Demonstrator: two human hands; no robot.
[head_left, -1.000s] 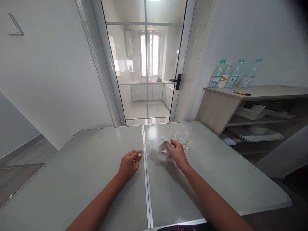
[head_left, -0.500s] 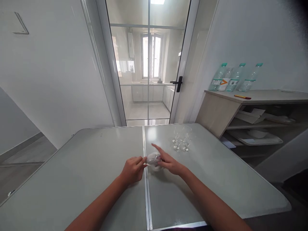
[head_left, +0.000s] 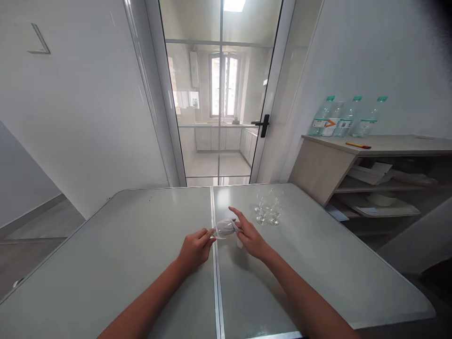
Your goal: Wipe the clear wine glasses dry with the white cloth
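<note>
A clear stemmed glass [head_left: 223,229] lies sideways in the air over the seam of the table, its mouth facing right. The fingers of my left hand [head_left: 196,246] are closed round its stem end, so the foot is mostly hidden. At the mouth is my right hand [head_left: 253,239], index finger stretched out and the other fingers closed on a whitish cloth [head_left: 240,243]. Part of that cloth seems to be inside the bowl; a loose end hangs below the fingers. Farther back on the right stand several stemmed glasses [head_left: 274,217], close together.
The grey-green table [head_left: 106,263] has a metal strip [head_left: 216,287] across its middle. To the right, a wooden shelf unit [head_left: 318,165] bears several plastic bottles [head_left: 348,120] and a yellow-red pen-like thing [head_left: 358,145]. Beyond the table is a glazed door [head_left: 231,141] with a black handle [head_left: 264,125].
My right hand has shifted slightly right, away from the bowl, and less cloth shows around the glass. My left hand keeps its grip on the stem end. The view has tilted slightly.
</note>
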